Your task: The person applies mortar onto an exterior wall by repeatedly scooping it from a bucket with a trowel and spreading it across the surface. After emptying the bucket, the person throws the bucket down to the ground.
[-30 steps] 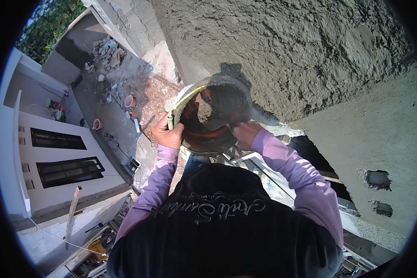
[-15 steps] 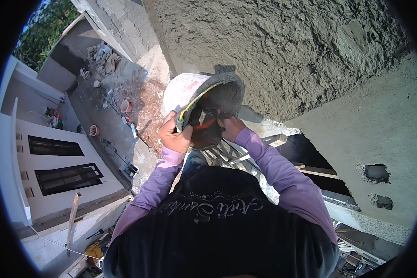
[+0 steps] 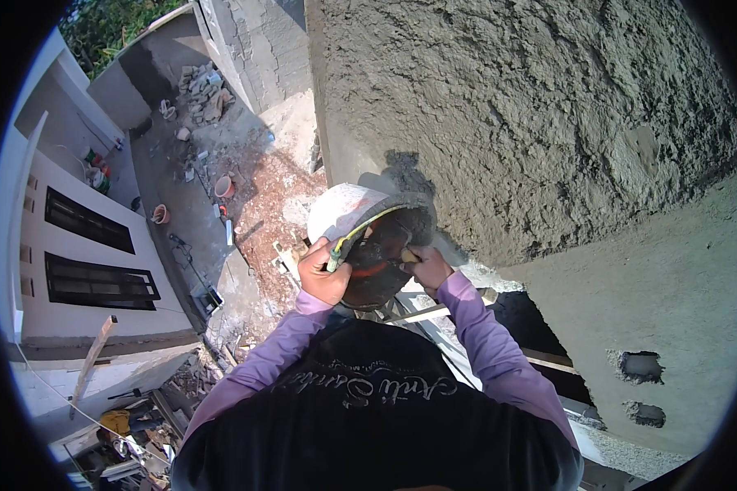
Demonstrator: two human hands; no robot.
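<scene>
A white bucket [image 3: 340,209], its inside dark and smeared with mortar, is tilted with its mouth toward me, close to the rough wall. My left hand [image 3: 325,274] is closed round the bucket's yellow-green handle [image 3: 360,227] near its lower end, by the rim. At the right side of the mouth, my right hand [image 3: 431,271] grips the short, pale wooden handle of a trowel [image 3: 409,256]. The trowel's blade is hard to make out against the dark inside of the bucket. An orange-red streak shows deep in the bucket.
Rough wet mortar coats the wall [image 3: 508,123], with a smoother grey band [image 3: 655,270] holding two cut openings. Wooden and metal bars [image 3: 434,313] lie below the bucket. Far down left are rubble [image 3: 205,96], small orange buckets [image 3: 224,186] and a white building [image 3: 98,290].
The bucket and both hands sit lower and slightly further right in view, and the whole view has shifted. The wooden handle in my right hand now shows more plainly.
</scene>
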